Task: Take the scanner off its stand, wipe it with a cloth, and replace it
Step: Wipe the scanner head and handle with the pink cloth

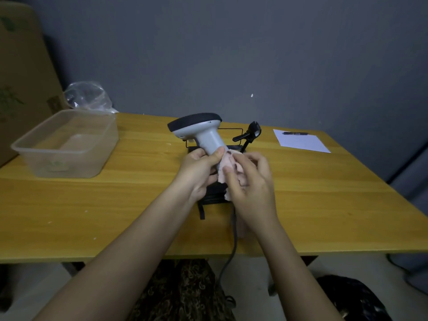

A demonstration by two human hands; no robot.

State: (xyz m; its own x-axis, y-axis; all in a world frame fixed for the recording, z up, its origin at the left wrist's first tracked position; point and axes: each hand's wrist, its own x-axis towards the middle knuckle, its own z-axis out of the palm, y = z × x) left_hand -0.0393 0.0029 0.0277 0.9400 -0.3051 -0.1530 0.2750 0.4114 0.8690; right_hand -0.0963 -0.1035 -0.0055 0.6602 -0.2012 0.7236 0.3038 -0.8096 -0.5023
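Observation:
A grey handheld scanner (199, 130) with a black head is held upright above the middle of the wooden table (324, 193). My left hand (199, 172) grips its handle from the left. My right hand (250, 181) presses a pale pink cloth (228, 166) with dark spots against the lower handle. The black stand (249, 134), with its clip arm, sits just behind my hands, with nothing in it. The scanner's cable (232, 239) runs down over the table's front edge.
A clear plastic tub (67, 144) stands at the left of the table, a crumpled plastic bag (86, 96) behind it. White paper (301, 141) with a black pen (295, 133) lies at the back right. A cardboard box (23, 77) stands at far left.

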